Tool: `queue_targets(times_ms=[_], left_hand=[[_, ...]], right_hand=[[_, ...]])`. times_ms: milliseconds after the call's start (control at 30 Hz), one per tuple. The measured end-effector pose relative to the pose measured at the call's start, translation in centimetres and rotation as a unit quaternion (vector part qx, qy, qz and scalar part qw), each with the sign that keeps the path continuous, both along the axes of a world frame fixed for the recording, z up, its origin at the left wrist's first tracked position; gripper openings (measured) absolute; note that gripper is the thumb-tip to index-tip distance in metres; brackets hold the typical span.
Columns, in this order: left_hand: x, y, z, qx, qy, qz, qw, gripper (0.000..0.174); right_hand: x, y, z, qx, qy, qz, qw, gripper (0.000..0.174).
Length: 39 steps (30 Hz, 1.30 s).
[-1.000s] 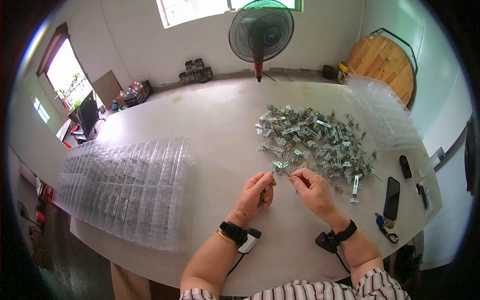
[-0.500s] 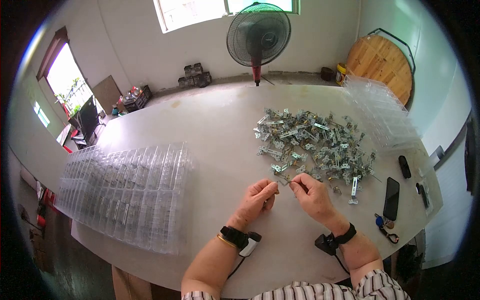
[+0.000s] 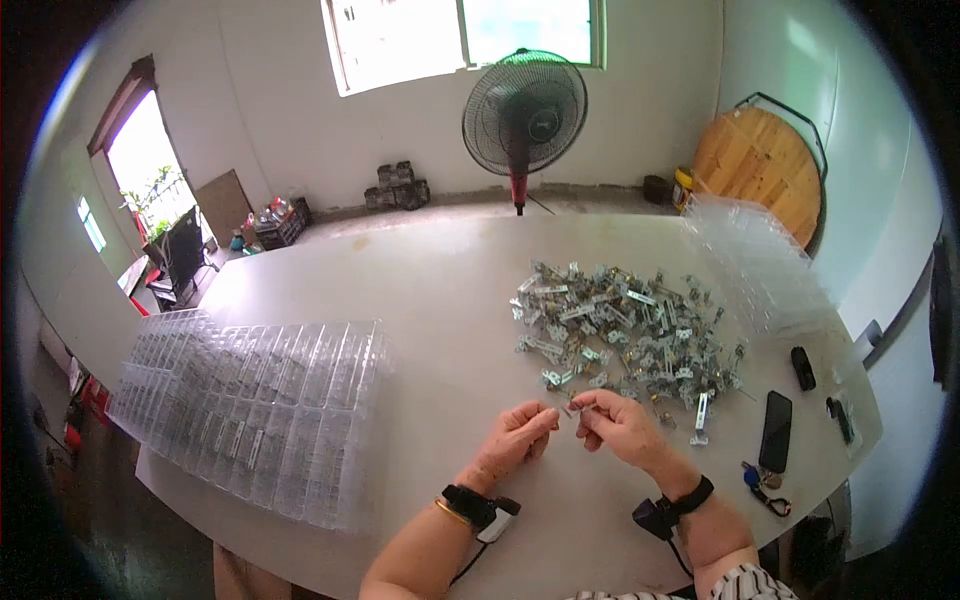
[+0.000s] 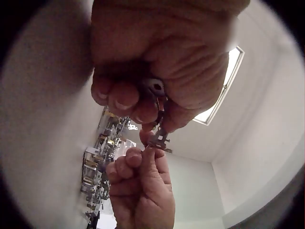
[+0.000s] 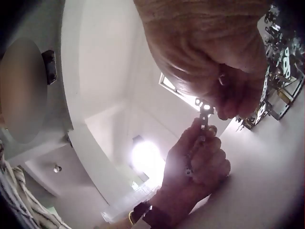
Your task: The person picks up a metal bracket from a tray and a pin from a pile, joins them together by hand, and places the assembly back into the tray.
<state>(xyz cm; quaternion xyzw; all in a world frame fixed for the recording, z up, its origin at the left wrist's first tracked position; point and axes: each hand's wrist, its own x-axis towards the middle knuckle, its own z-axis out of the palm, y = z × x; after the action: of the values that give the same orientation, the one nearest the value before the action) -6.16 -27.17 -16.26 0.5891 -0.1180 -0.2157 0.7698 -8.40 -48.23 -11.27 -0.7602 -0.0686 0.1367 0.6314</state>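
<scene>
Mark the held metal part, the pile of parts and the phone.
held metal part (image 4: 158, 139), left wrist view, its middle.
pile of parts (image 3: 630, 335), head view, heap's centre.
phone (image 3: 775, 430), head view, screen's middle.

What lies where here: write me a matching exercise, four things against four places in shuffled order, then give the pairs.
Things
1. pile of metal brackets
2. black phone
3. standing fan
4. small metal bracket

Places
A. pinched between the left hand and the right hand
B. on the floor beyond the table's far edge
C. on the table just beyond the hands
D. near the table's right edge, next to the keys

Pairs: 1-C, 2-D, 3-B, 4-A
</scene>
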Motion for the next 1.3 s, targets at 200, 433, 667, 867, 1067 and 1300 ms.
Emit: queue_targets(times_ms=[200,433,667,867,1067,1300], left_hand=[[-0.1,0.1,0.5,0.009,0.002,-0.016,1.0,0.029],[-0.5,0.0,0.7,0.046,0.002,-0.033,0.998,0.029],[-0.3,-0.3,-0.3,0.061,-0.058,-0.098,0.992,0.03],[-0.4,-0.1,0.1,0.061,-0.023,-0.103,0.992,0.029],[-0.2,0.1,-0.3,0.076,-0.056,-0.144,0.985,0.029],[-0.8,-0.3,0.7,0.027,0.043,-0.095,0.994,0.03]], right_hand=[[0.5,-0.8,-0.2,0.077,0.079,0.026,0.994,0.022],[0.4,-1.0,0.7,0.105,0.18,0.011,0.978,0.023],[0.2,-0.7,1.0,0.068,0.186,0.0,0.98,0.016],[0.1,-0.3,-0.4,-0.039,-0.043,-0.029,0.998,0.016],[-0.5,0.3,0.1,-0.038,-0.095,-0.05,0.993,0.016],[-0.5,0.1,0.2,0.03,-0.141,-0.072,0.987,0.013]])
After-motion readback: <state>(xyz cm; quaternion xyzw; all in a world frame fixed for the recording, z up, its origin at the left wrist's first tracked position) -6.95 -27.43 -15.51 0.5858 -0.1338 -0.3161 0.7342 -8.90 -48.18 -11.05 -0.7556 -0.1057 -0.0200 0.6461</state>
